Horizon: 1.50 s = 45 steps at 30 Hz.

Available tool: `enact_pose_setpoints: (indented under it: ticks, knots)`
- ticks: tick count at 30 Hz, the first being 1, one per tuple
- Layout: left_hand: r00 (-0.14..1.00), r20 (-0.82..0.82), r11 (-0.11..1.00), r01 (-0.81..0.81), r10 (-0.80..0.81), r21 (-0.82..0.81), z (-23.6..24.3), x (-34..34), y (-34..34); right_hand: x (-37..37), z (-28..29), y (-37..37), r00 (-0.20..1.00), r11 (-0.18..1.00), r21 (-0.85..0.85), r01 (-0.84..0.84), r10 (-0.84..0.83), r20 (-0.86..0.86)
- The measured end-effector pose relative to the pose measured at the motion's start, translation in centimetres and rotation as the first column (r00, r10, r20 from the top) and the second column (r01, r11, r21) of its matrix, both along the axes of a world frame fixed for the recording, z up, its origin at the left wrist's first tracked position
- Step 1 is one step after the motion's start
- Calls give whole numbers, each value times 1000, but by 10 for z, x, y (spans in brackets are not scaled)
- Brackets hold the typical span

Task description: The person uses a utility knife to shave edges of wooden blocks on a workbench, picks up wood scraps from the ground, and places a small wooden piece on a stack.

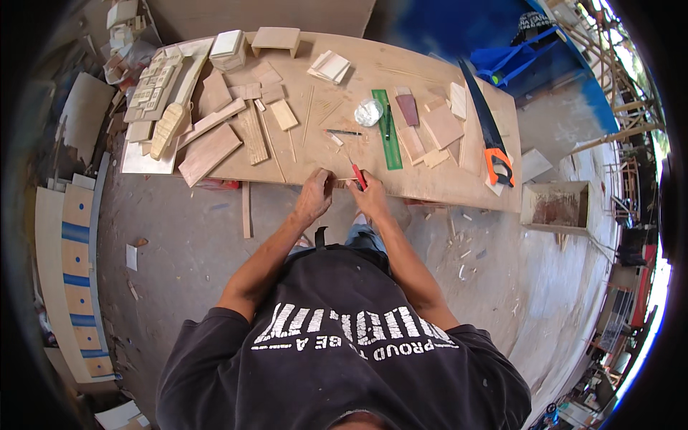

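Observation:
My right hand (370, 199) is closed around a red cutter knife (358, 175) at the front edge of the wooden workbench (236, 163); the blade end points away from me. Close by on the left, my left hand (314, 196) has its fingers pinched at the same edge, and whatever they hold is too small to make out. Just beyond the hands lie a dark pencil (343, 132) and a small pale wood chip (337, 140). A green ruler (390, 147) lies farther right, beside a crumpled whitish round thing (368, 112).
Wood offcuts (209, 154) and a carved wooden piece (170, 129) crowd the bench's left side. More blocks (442, 126) lie right, near a handsaw (498, 161) with an orange handle. A box (555, 208) stands past the right end. Scraps litter the floor (179, 236).

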<state>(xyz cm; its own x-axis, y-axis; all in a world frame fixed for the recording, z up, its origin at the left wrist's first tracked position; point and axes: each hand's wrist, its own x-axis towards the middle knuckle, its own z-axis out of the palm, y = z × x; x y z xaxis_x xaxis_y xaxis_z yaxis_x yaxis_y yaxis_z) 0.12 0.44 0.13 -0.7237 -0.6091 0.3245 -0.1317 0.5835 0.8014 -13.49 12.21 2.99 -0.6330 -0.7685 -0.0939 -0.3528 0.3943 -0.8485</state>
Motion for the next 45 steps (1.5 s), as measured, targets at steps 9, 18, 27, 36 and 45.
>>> enact_pose_setpoints:
  ticks: [9,18,27,36,45]
  knots:
    - [968,107,953,-244,228,177,11,-9,8,2,7,-16,981,998,13,-58,59,-184]
    - [999,38,823,4,-31,569,21,1,-6,-18,26,-6,970,983,-138,-117,144,198]
    - [968,-158,381,223,-194,897,47,4,-9,-31,47,1,523,985,-166,-48,166,836]
    - [994,70,586,-10,-79,810,20,5,-12,-28,29,4,828,996,-22,-90,87,554]
    - [967,200,979,-182,160,95,-14,13,-13,31,-53,29,872,944,288,-163,2,489]
